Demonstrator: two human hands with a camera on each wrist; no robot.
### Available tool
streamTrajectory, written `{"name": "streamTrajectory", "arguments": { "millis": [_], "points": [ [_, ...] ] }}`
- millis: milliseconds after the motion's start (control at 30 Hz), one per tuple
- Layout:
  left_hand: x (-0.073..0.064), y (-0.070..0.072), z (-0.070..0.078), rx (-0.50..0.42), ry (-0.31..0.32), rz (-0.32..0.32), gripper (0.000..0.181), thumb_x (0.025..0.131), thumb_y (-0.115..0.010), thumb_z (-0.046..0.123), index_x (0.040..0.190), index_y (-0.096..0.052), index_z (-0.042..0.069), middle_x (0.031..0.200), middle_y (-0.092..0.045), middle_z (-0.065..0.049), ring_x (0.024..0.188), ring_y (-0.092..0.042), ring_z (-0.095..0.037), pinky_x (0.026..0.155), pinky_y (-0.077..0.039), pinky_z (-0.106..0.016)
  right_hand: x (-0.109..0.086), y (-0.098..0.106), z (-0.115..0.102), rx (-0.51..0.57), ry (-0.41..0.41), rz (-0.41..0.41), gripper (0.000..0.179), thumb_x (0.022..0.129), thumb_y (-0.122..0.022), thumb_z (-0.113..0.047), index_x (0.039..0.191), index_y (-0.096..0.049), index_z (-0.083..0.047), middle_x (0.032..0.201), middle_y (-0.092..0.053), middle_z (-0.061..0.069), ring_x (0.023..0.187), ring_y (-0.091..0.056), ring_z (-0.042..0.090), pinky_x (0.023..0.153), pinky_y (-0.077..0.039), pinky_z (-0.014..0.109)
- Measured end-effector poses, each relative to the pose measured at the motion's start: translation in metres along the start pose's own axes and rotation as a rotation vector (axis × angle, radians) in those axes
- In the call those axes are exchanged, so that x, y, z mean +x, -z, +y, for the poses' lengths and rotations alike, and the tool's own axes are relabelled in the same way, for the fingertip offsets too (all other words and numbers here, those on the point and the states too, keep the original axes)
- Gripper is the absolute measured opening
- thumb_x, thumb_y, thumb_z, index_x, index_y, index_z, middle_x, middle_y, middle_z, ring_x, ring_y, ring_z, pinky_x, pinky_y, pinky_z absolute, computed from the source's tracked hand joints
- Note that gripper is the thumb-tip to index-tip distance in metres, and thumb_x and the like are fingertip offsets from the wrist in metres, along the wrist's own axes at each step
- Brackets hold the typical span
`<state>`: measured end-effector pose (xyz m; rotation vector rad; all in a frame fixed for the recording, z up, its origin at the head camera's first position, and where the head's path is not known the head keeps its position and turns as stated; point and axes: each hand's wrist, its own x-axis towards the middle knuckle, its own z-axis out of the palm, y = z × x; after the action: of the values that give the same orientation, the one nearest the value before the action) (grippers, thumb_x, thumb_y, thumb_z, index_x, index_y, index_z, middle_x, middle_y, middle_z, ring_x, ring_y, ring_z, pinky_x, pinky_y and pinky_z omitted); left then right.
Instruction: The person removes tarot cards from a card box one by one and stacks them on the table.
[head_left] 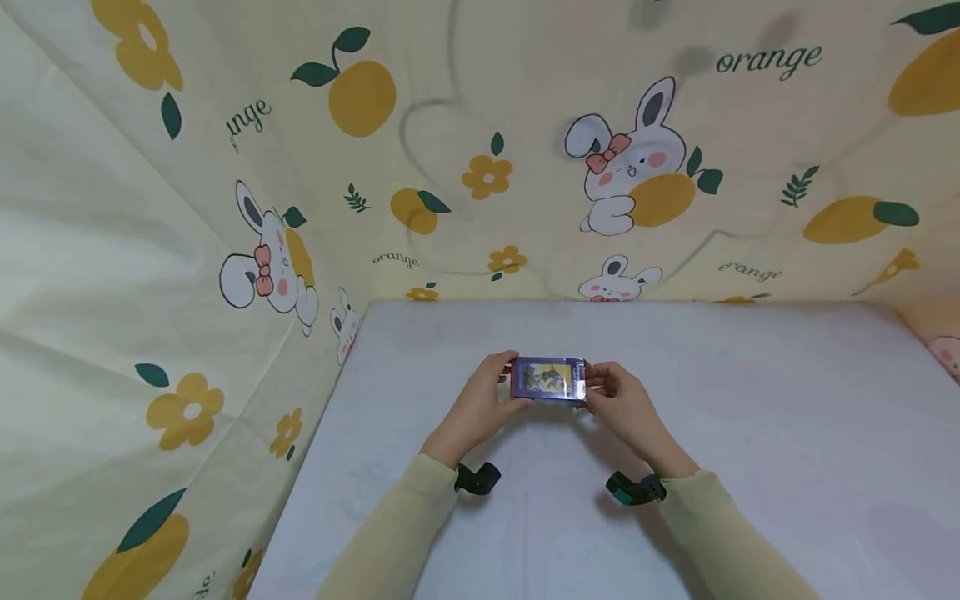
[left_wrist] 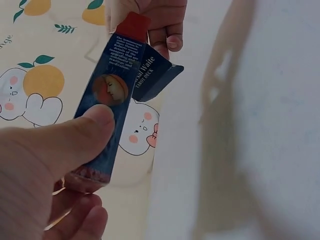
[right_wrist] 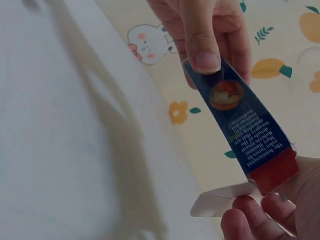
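A dark blue tarot card box (head_left: 548, 379) with a yellow picture on its face is held above the table. My left hand (head_left: 480, 404) grips one end, its thumb pressed on the narrow side by a round face picture in the left wrist view. At the other end is my right hand (head_left: 622, 408), its curled fingers at the box's edge. That end is opened: a lid flap (left_wrist: 156, 75) printed with "Tarot Deck" hangs out, and a red side tab (right_wrist: 274, 171) sticks up. Right fingertips (right_wrist: 245, 205) lie against the flap's pale inner side. The box's inside is hidden.
Beneath the hands spreads a white table (head_left: 750, 433). Behind it and to the left hangs a cream cloth (head_left: 465, 83) printed with oranges, rabbits and flowers. Black wrist devices (head_left: 478, 479) are worn on both wrists, beside the pale sleeves.
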<state>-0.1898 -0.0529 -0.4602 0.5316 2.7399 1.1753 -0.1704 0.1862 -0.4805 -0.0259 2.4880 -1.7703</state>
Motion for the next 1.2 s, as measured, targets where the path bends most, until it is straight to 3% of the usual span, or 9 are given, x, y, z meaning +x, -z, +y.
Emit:
{"name": "streamTrajectory", "arguments": {
  "millis": [300, 533, 733, 967, 1200],
  "points": [
    [0.003, -0.011, -0.003, -0.003, -0.003, 0.042, 0.078, 0.081, -0.08, 0.027, 0.146, -0.038, 0.016, 0.138, -0.047, -0.001, 0.119, -0.051, -0.017, 0.1, -0.048, -0.029, 0.003, 0.008, 0.003, -0.025, 0.004, -0.017, 0.031, 0.093, -0.062, -0.011, 0.119, -0.052, 0.003, 0.109, -0.061, 0.019, 0.09, -0.061, 0.026, 0.072, -0.059, 0.032],
    [0.004, -0.02, -0.006, -0.035, 0.012, 0.032, 0.079, 0.08, -0.08, 0.026, 0.146, -0.038, 0.017, 0.139, -0.046, -0.001, 0.12, -0.051, -0.016, 0.1, -0.048, -0.028, 0.005, 0.013, 0.005, -0.065, -0.034, -0.033, 0.028, 0.093, -0.06, -0.011, 0.117, -0.054, 0.001, 0.105, -0.061, 0.016, 0.087, -0.062, 0.024, 0.073, -0.059, 0.04],
    [0.005, -0.022, -0.004, -0.066, -0.016, 0.051, 0.079, 0.079, -0.081, 0.027, 0.145, -0.039, 0.015, 0.138, -0.047, -0.002, 0.119, -0.052, -0.018, 0.1, -0.049, -0.034, 0.006, 0.021, 0.002, -0.094, -0.015, -0.045, 0.028, 0.093, -0.064, -0.014, 0.115, -0.055, -0.001, 0.103, -0.061, 0.014, 0.088, -0.059, 0.025, 0.07, -0.059, 0.038],
    [0.005, -0.025, -0.005, -0.088, -0.022, 0.051, 0.078, 0.078, -0.082, 0.027, 0.143, -0.041, 0.015, 0.135, -0.048, -0.003, 0.117, -0.053, -0.018, 0.1, -0.049, -0.035, 0.003, 0.023, 0.002, -0.096, -0.065, -0.052, 0.03, 0.093, -0.064, -0.016, 0.117, -0.055, 0.0, 0.104, -0.06, 0.014, 0.088, -0.058, 0.025, 0.071, -0.058, 0.036],
    [0.004, -0.026, -0.007, -0.116, -0.023, 0.059, 0.078, 0.078, -0.083, 0.024, 0.144, -0.041, 0.015, 0.137, -0.048, -0.003, 0.118, -0.053, -0.018, 0.1, -0.049, -0.034, 0.005, 0.021, 0.006, -0.076, -0.079, -0.046, 0.023, 0.092, -0.063, -0.013, 0.107, -0.055, 0.001, 0.096, -0.058, 0.015, 0.081, -0.058, 0.024, 0.068, -0.059, 0.036]
  ]
}}
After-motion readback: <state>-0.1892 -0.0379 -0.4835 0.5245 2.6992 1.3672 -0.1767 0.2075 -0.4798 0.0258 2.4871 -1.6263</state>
